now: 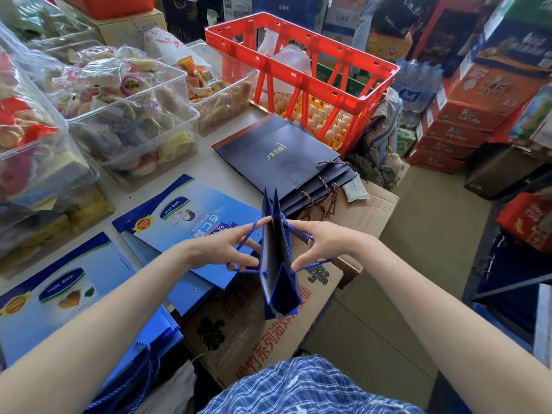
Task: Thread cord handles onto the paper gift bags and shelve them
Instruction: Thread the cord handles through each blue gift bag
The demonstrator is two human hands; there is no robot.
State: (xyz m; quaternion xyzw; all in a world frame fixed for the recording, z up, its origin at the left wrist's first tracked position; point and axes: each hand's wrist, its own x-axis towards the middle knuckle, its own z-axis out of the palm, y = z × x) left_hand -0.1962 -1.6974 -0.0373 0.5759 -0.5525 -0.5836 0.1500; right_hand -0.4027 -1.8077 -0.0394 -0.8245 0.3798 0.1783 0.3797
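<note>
A blue paper gift bag (279, 264) stands edge-on and folded flat between my hands, above a cardboard box. My left hand (227, 249) is at its left face, fingers spread inside the loop of a blue cord handle (248, 234). At the bag's right face my right hand (325, 245) has its fingers spread inside a second blue cord handle (298, 231). Flat light-blue printed bags (182, 222) lie on the table to the left. A stack of dark navy bags (280, 153) with red-and-blue cords lies beyond.
Clear plastic bins of wrapped snacks (128, 115) line the table's left side. A red crate (301, 70) over egg trays stands behind the navy bags. Cardboard boxes (268, 333) sit below the hands, stacked cartons (466, 121) at the right. Finished blue bags with cords (140, 363) lie at lower left.
</note>
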